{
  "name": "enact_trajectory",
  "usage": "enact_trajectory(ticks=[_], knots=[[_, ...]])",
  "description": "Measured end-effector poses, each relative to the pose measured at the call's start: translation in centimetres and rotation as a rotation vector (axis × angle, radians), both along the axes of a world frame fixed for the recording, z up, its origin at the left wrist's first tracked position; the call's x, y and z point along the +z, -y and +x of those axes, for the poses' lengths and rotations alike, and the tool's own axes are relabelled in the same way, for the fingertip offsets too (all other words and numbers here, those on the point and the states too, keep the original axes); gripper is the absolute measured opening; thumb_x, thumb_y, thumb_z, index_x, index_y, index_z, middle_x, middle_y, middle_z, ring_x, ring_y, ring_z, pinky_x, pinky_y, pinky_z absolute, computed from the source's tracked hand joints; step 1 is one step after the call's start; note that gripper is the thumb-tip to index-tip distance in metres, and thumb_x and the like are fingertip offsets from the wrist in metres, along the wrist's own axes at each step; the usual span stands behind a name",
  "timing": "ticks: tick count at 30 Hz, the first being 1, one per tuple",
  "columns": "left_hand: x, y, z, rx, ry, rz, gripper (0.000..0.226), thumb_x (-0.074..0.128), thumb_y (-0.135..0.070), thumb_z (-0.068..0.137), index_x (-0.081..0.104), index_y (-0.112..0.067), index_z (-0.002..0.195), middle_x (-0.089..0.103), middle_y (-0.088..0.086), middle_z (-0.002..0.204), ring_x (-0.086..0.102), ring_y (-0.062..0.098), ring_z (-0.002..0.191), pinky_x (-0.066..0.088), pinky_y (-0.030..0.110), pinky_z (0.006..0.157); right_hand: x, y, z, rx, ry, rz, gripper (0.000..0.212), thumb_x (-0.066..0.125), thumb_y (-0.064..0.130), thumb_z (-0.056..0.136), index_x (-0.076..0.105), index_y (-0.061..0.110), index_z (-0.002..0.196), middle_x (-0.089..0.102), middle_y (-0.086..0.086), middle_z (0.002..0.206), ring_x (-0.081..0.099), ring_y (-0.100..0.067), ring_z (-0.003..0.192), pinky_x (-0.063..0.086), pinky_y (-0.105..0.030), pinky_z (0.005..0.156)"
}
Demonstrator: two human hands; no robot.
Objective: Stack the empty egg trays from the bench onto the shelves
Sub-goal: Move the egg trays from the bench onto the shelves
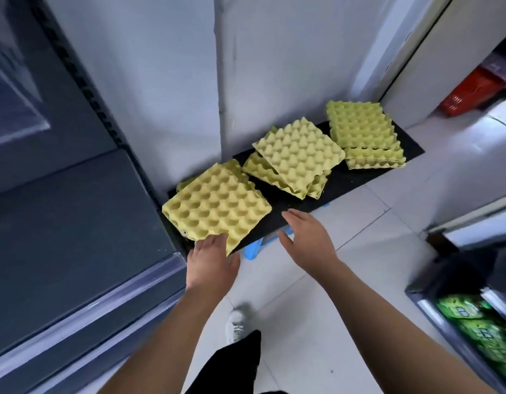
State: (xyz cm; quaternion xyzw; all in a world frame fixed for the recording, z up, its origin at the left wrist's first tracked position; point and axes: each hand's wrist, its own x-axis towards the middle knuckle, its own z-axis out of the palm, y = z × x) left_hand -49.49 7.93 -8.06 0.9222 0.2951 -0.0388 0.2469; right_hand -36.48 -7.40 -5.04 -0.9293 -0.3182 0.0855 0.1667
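Observation:
Yellow-green empty egg trays lie in three loose piles on a low black bench [365, 170]. The nearest tray [215, 204] juts over the bench's front left end. My left hand [210, 261] holds its near corner, which sits between thumb and fingers. A skewed middle pile [298, 150] and a far pile [362, 126] rest further along. My right hand [310, 238] hovers open with fingers spread over the bench's front edge, touching no tray. Dark grey shelves [75, 223] stand at the left.
A blue stool [253, 250] shows under the bench. White wall panels rise behind it. A red basket [467, 92] sits at the far right, and green packets [473, 322] fill a shelf at lower right. My shoe [237, 322] is on the white tiled floor.

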Motion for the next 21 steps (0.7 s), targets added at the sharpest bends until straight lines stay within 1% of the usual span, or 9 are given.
enact_trajectory(ticks=[2,6,11,15,18,21], knots=[[-0.8,-0.3,2.5,0.017,-0.046,-0.012,0.053,0.052,-0.04,0.095,0.041,-0.019,0.143,0.049,0.0,0.14,0.043,0.022,0.128,0.035,0.035,0.104,-1.1,-0.5,2.8,0.014,-0.035,-0.012,0.045,0.055,0.025,0.093,0.051,0.006,0.134,0.053,-0.011,0.136,0.044,-0.026,0.127,0.036,-0.033,0.103],[-2.6,-0.9,6.0,0.08,-0.137,-0.059,0.053,0.053,-0.037,0.095,0.04,-0.018,0.143,0.048,0.0,0.14,0.043,0.022,0.127,0.035,0.034,0.102,-3.5,-1.8,7.2,0.029,-0.114,-0.007,0.049,0.055,0.029,0.094,0.046,0.01,0.139,0.049,-0.009,0.14,0.04,-0.023,0.132,0.033,-0.031,0.106],[-5.6,-1.1,9.3,0.205,-0.244,-0.105,0.056,0.053,-0.038,0.094,0.033,-0.021,0.144,0.042,0.0,0.143,0.04,0.022,0.129,0.034,0.035,0.103,-7.3,-3.9,12.8,0.155,-0.208,-0.07,0.053,0.052,0.031,0.096,0.041,0.01,0.143,0.043,-0.008,0.145,0.034,-0.021,0.136,0.026,-0.029,0.11],[-8.3,-1.3,11.6,0.376,-0.277,-0.17,0.061,0.056,-0.039,0.093,0.031,-0.02,0.145,0.041,0.001,0.142,0.04,0.024,0.128,0.035,0.037,0.103,-10.9,-5.9,17.1,0.29,-0.246,-0.114,0.056,0.054,0.034,0.094,0.041,0.011,0.143,0.048,-0.008,0.141,0.041,-0.023,0.131,0.035,-0.032,0.107],[-11.2,-1.7,12.6,0.516,-0.294,-0.219,0.071,0.059,-0.042,0.09,0.027,-0.018,0.148,0.038,0.004,0.145,0.039,0.026,0.129,0.036,0.039,0.104,-13.5,-7.3,19.7,0.387,-0.272,-0.169,0.058,0.054,0.034,0.094,0.038,0.009,0.143,0.049,-0.01,0.139,0.042,-0.025,0.13,0.033,-0.032,0.108],[-14.3,-2.2,12.7,0.68,-0.29,-0.308,0.082,0.066,-0.045,0.086,0.023,-0.017,0.15,0.03,0.008,0.149,0.034,0.028,0.134,0.036,0.041,0.107,-16.5,-8.7,21.3,0.438,-0.299,-0.193,0.062,0.056,0.035,0.093,0.034,0.009,0.144,0.049,-0.01,0.138,0.042,-0.025,0.129,0.034,-0.033,0.106]])
